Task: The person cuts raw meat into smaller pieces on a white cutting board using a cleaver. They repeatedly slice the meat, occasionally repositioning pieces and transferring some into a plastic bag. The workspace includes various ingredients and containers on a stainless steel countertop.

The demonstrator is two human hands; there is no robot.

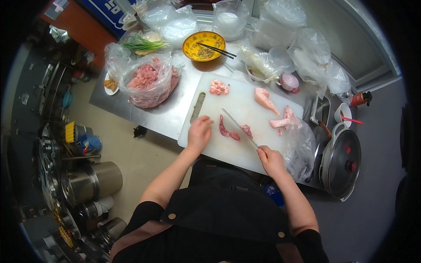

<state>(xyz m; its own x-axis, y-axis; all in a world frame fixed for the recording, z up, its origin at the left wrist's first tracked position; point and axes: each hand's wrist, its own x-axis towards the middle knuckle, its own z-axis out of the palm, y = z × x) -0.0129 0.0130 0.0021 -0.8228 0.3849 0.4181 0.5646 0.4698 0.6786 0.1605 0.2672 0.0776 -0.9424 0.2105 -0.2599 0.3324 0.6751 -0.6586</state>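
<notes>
My right hand [271, 160] grips the handle of a kitchen knife [236, 124], its blade pointing away and to the left, just above a white plastic cutting board [250, 153]. A small red piece of meat [246, 131] lies beside the blade on its right. Left of the blade rests a narrow strip of red meat [224, 127]. My left hand [199, 133] is over the board's left edge, below the handle slot, its fingers blurred and holding nothing. Diced pale meat [218, 87], a larger pale piece [264, 98] and fatty scraps [283, 120] also lie on the board.
On the steel table [158, 116] stand a plastic bag of cut meat [144, 77], a yellow bowl [189, 41] with chopsticks [218, 50], and green onions [143, 43]. At right are half a red onion [290, 81], a clear bag [301, 148] and a lidded pan [340, 161].
</notes>
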